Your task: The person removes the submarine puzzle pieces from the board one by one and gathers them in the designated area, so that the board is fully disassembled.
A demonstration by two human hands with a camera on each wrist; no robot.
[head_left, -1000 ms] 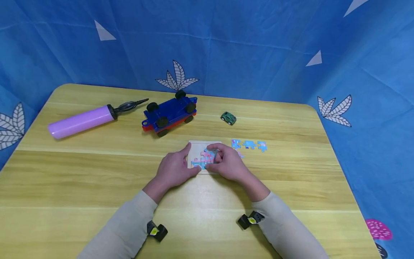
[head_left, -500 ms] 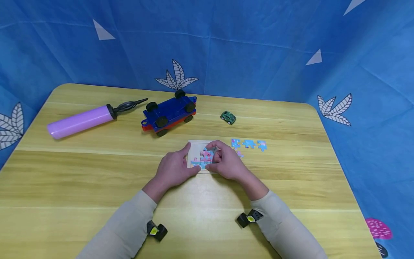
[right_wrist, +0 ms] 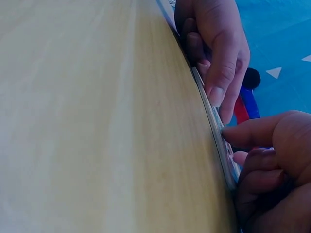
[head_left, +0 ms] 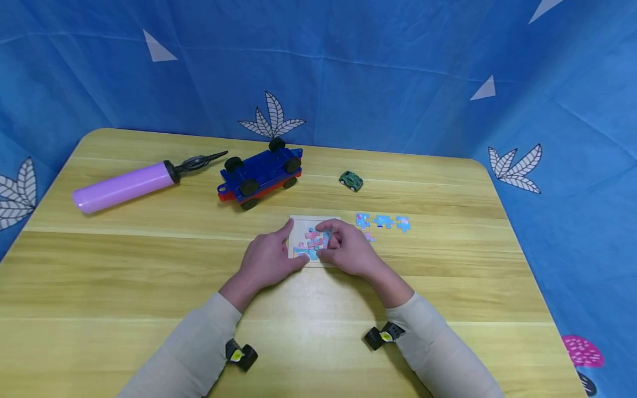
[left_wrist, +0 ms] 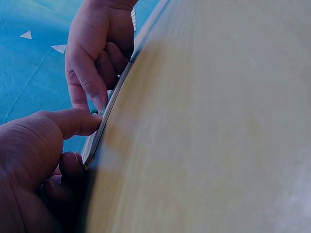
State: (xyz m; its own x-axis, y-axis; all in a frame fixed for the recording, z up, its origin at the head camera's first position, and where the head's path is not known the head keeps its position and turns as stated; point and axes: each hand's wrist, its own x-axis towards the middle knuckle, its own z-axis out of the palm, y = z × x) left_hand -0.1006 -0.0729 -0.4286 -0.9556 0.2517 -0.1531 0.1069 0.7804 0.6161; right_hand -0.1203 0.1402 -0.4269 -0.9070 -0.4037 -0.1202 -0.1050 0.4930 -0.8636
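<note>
Midway between the left and right edges of the desk (head_left: 298, 315), a pale puzzle tray (head_left: 301, 225) is lying flat, with pink and blue puzzle pieces (head_left: 313, 237) sitting along its near side and in its middle. The left hand (head_left: 269, 254) is gripping the tray's left part, its thumb resting at the near edge and its forefinger reaching along the left side toward the far left corner. The right hand (head_left: 350, 251) is reaching over the tray's right part, its thumb and forefinger bending toward each other with a gap between the tips and the pieces showing between them; whether these fingers are pinching a piece I cannot tell. Toward the desk's right edge, three blue loose pieces (head_left: 384, 221) are lying in a row just beside the tray, and a pinkish piece (head_left: 369, 236) is showing near the right hand. Nearer the desk's far edge, a green toy car (head_left: 351, 181) and a blue and red toy vehicle (head_left: 261, 174) are resting, while a purple pump (head_left: 124, 188) is lying toward the far left corner, its black nozzle pointing toward the vehicle.
</note>
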